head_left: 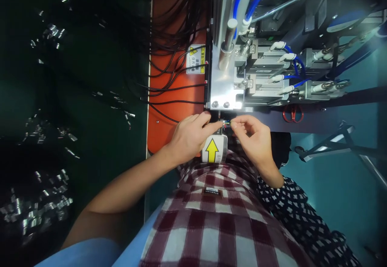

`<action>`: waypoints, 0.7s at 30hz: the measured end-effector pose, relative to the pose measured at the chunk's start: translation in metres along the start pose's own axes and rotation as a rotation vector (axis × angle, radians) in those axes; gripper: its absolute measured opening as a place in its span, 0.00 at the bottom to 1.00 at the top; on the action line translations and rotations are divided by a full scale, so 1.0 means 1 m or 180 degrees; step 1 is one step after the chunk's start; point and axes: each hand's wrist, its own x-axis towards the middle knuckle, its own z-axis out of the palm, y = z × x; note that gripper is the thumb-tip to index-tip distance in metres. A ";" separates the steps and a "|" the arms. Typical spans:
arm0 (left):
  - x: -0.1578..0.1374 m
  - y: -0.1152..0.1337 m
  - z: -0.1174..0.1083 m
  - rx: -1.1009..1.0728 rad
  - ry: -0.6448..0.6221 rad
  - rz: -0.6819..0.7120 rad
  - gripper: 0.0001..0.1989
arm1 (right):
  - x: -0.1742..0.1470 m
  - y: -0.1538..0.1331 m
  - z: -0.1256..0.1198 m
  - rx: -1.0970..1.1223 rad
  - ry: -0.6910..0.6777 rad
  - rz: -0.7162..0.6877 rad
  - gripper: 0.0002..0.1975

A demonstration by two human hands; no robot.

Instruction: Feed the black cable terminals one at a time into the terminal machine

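Several thin coloured wires [226, 123] fan out at the front edge of the machine, between my two hands. My left hand [192, 134] is closed at the wires' left side, its index finger stretched along to them. A black cable [165, 113] runs across the orange surface into this hand, which appears to grip its end. From the right, my right hand [254, 138] pinches the tips of the wires between thumb and index finger. Just below the wires is a plate with a yellow arrow [212, 150]. The fingers hide exactly how the cable end sits.
A metal machine block [225, 90] with pneumatic cylinders and blue hoses rises just beyond my hands. More black cables lie over the orange surface [163, 134]. At the left, a dark green surface [121, 146] bears cables with shiny connectors [39, 206]. Red-handled scissors [292, 114] lie right.
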 end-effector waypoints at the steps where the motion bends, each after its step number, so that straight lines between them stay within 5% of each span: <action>1: 0.000 0.000 0.000 0.0012 0.0002 -0.0001 0.16 | 0.000 -0.001 0.001 -0.0055 0.0036 -0.0076 0.05; 12: -0.001 0.000 0.001 0.0045 -0.0163 -0.0111 0.17 | 0.003 0.000 0.009 -0.0427 0.0040 -0.0288 0.06; 21: 0.000 0.000 0.000 0.0025 -0.0158 -0.0033 0.16 | 0.001 0.007 0.006 0.0086 -0.0002 0.0220 0.09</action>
